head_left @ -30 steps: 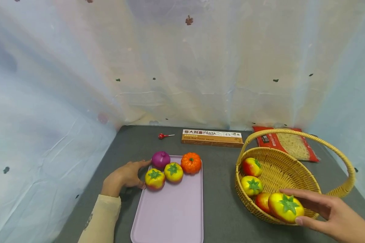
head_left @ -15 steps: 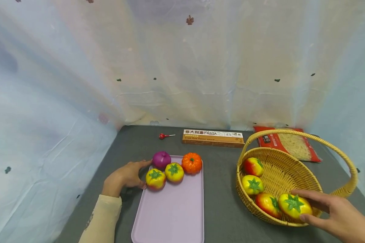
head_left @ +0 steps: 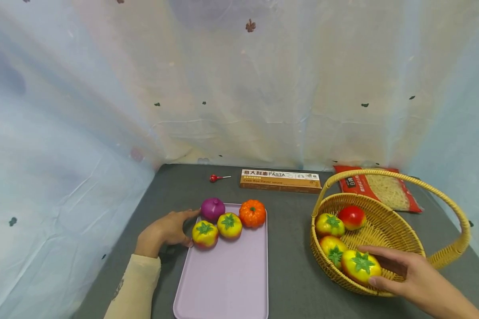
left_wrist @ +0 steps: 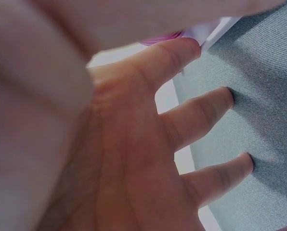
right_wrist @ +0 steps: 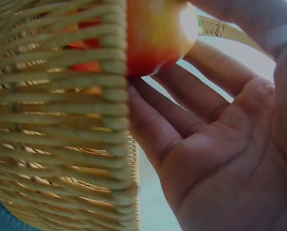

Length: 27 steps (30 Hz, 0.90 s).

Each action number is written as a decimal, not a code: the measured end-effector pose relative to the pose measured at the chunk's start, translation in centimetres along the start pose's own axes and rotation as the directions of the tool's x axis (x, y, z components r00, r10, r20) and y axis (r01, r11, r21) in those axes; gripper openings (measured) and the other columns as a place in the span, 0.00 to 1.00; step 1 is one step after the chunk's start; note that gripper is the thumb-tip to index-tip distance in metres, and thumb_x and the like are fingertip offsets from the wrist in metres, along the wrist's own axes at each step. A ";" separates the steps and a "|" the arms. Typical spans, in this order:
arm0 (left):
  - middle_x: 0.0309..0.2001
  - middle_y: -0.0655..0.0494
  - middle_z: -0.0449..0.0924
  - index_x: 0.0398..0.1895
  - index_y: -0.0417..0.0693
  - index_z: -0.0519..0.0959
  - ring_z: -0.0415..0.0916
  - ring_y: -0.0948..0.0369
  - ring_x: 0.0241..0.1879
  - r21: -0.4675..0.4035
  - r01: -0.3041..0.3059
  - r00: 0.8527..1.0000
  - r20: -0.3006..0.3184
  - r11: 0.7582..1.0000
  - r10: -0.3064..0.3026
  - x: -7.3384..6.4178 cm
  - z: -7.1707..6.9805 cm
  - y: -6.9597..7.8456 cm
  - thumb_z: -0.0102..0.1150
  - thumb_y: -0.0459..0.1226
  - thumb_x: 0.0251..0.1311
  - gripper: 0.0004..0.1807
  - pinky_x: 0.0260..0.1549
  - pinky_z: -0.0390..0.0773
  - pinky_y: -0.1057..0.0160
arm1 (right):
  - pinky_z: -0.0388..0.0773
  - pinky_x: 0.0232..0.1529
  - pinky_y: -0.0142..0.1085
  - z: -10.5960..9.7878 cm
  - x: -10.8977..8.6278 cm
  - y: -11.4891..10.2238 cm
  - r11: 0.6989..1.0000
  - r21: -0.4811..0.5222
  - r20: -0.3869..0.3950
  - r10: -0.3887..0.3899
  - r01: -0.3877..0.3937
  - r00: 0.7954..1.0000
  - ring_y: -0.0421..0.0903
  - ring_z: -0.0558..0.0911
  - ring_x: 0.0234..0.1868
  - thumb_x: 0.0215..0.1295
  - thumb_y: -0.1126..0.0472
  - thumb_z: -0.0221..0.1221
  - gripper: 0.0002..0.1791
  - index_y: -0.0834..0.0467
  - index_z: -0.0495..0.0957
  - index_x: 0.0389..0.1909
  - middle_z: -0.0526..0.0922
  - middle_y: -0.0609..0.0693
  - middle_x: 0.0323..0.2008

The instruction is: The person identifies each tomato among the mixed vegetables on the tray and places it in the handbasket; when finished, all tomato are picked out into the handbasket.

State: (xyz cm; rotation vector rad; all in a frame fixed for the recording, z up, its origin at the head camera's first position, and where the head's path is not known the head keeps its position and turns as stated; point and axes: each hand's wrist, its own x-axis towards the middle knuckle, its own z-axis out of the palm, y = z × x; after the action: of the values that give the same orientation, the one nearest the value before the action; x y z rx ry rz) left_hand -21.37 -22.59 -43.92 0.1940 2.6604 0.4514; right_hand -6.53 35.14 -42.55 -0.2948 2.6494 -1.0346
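My right hand [head_left: 403,272] pinches a yellow-red tomato-like fruit [head_left: 361,266] with a green star-shaped top, over the basket's near side. The right wrist view shows that fruit [right_wrist: 158,36] between thumb and fingers at the wicker rim. Inside the wicker basket [head_left: 399,221] are more of these fruits [head_left: 329,225], one showing its red underside [head_left: 352,217]. My left hand [head_left: 168,229] rests with spread fingers at the lilac tray's [head_left: 223,283] left edge, its fingertips [left_wrist: 225,96] down on the grey cloth. A purple onion [head_left: 213,209], an orange pumpkin [head_left: 252,213] and two similar fruits [head_left: 205,235] lie on the tray.
Along the back of the table lie a red lollipop [head_left: 214,178], a pasta box [head_left: 280,180] and a red noodle bag [head_left: 383,188]. The basket's tall handle [head_left: 435,192] arches over its right side. A pale curtain [head_left: 239,88] encloses the table.
My right hand and its fruit went right, then left over the basket. The loose fruits in the basket shifted, one now with its red underside up. My left hand stayed put.
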 end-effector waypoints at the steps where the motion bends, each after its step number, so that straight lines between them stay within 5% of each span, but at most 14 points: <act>1: 0.84 0.42 0.65 0.84 0.64 0.69 0.60 0.30 0.81 -0.001 0.001 1.000 0.001 1.000 -0.001 0.0 0.0 0.0 0.86 0.39 0.52 0.54 0.68 0.68 0.18 | 0.87 0.48 0.27 0.0 0.1 0.0 1.000 0.006 0.004 -0.005 0.005 1.000 0.19 0.79 0.56 0.80 0.54 0.66 0.30 0.60 0.75 0.77 0.82 0.66 0.69; 8: 0.84 0.41 0.64 0.84 0.64 0.69 0.60 0.30 0.80 0.008 0.001 1.000 0.001 1.000 -0.001 0.0 0.0 0.1 0.86 0.40 0.52 0.54 0.68 0.68 0.18 | 0.86 0.48 0.26 0.2 0.4 0.2 1.000 0.012 0.027 0.026 -0.027 0.999 0.18 0.79 0.55 0.79 0.52 0.67 0.32 0.61 0.75 0.76 0.81 0.67 0.70; 17: 0.84 0.41 0.64 0.84 0.62 0.69 0.58 0.30 0.81 -0.005 -0.012 1.000 0.006 1.000 0.012 0.0 0.1 0.1 0.86 0.39 0.52 0.54 0.69 0.66 0.18 | 0.87 0.49 0.25 1.4 1.3 0.7 0.993 -0.044 -0.036 -0.111 0.110 0.993 0.20 0.80 0.57 0.71 0.54 0.74 0.29 0.54 0.82 0.70 0.87 0.59 0.65; 20: 0.84 0.40 0.64 0.84 0.61 0.69 0.57 0.29 0.82 -0.011 -0.018 1.000 0.008 1.000 0.018 -0.1 0.1 0.2 0.86 0.39 0.52 0.54 0.69 0.65 0.17 | 0.87 0.49 0.26 1.3 1.3 0.9 0.997 -0.040 -0.015 -0.074 0.073 0.997 0.22 0.82 0.55 0.71 0.53 0.74 0.30 0.58 0.81 0.71 0.87 0.61 0.65; 27: 0.84 0.41 0.65 0.84 0.62 0.69 0.59 0.30 0.81 -0.002 -0.023 1.000 -0.001 1.000 0.023 -0.1 0.0 0.0 0.86 0.39 0.51 0.54 0.69 0.67 0.18 | 0.89 0.49 0.31 0.6 1.0 0.5 0.995 -0.081 -0.016 0.057 -0.058 0.998 0.51 0.91 0.59 0.75 0.48 0.70 0.34 0.62 0.77 0.74 0.84 0.64 0.69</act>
State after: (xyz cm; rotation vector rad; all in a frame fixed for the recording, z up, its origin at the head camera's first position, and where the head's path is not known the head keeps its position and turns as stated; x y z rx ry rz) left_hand -21.28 -22.59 -43.83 0.2241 2.6610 0.4616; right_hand -7.36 34.87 -43.51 -0.2277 2.7000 -0.9151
